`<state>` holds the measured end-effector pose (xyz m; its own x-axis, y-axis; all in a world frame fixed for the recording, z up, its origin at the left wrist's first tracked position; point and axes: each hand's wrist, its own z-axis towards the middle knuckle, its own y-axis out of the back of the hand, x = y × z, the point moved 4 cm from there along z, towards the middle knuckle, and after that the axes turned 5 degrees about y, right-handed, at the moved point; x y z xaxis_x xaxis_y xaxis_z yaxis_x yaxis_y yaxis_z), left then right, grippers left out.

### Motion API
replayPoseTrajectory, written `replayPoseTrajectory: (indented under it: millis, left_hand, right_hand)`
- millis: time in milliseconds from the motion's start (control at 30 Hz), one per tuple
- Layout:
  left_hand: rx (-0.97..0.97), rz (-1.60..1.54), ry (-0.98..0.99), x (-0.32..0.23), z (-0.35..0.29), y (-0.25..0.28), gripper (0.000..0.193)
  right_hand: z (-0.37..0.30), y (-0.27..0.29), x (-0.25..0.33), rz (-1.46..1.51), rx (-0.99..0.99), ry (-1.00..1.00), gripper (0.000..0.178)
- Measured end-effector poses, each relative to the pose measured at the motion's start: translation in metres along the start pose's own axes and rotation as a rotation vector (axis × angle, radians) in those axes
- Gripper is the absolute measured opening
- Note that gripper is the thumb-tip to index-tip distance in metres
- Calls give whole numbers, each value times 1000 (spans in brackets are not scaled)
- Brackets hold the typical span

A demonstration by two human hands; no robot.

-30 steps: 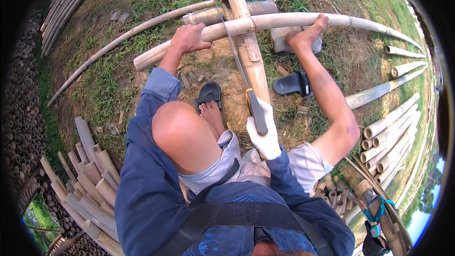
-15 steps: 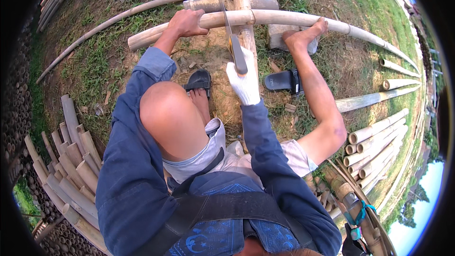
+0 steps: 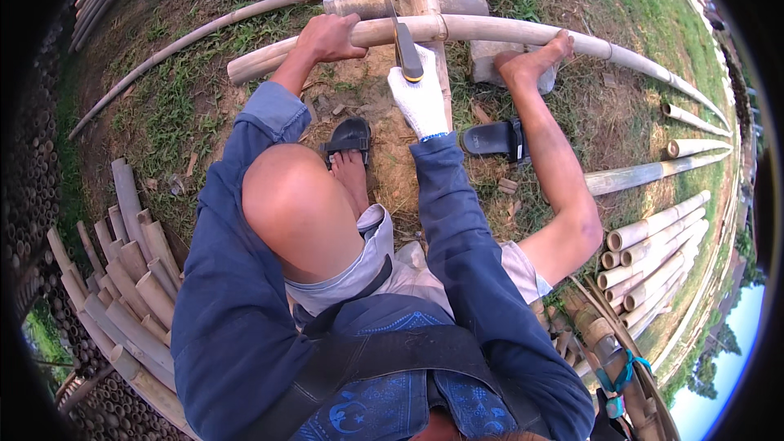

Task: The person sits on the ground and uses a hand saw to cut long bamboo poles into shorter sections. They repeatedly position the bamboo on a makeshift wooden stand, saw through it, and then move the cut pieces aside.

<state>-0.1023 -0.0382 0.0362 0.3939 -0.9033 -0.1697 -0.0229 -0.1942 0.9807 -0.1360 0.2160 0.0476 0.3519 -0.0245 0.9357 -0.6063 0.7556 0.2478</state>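
At upper centre, the pole (image 3: pixel 523 30) seems stiff, best held where left hand (image 3: pixel 328 39) grips; right hand (image 3: pixel 420 100) clasps saw (image 3: pixel 407 51).

The worker's bare left hand (image 3: pixel 331 38) grips the bamboo pole (image 3: pixel 482 28); I see the gloved right hand (image 3: pixel 418 90) fisted just on its body side, the bare right foot (image 3: pixel 532 58) with toes over it.
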Motion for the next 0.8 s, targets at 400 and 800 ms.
replayPoseTrajectory:
  millis: [400,800]
  left_hand:
    - [-3,-35,34,7,-18,-9,67]
    - [62,-49,66,11,-20,-2,67]
  right_hand:
    - [-97,35,16,-168,74,21,59]
    - [-250,100,94,-134,155,-247,62]
